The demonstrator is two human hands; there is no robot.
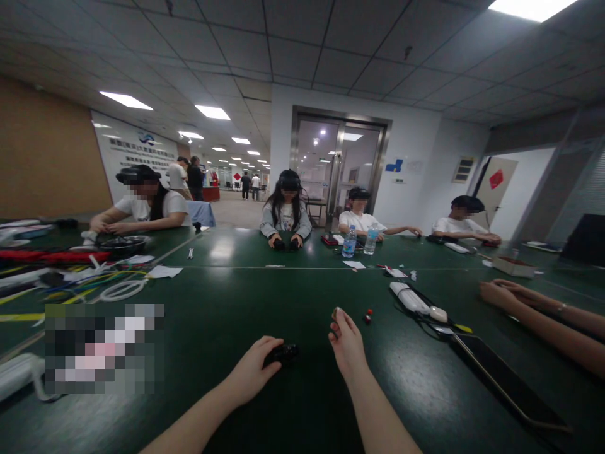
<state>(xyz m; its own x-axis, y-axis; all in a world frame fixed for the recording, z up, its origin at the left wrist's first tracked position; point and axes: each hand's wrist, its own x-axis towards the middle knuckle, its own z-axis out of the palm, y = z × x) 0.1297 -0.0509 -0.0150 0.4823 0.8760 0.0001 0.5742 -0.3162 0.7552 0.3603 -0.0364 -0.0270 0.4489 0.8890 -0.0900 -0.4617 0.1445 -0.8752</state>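
My left hand (258,372) rests on the dark green table with thumb and fingers around a black, roughly cylindrical object (287,351). What exactly that object is, I cannot make out. To its right, my right hand (347,347) is raised a little with the fingers curled in and the tips pinched together. Anything between those fingertips is too small to name. Just right of this hand lie small red and dark pieces (368,316) on the table.
A white power strip (409,297) with cables and a dark tablet (508,378) lie on the right. Beyond them are another person's forearms (543,315). Cables (89,280) clutter the left. Two water bottles (350,242) stand across the table (227,284), where several people sit.
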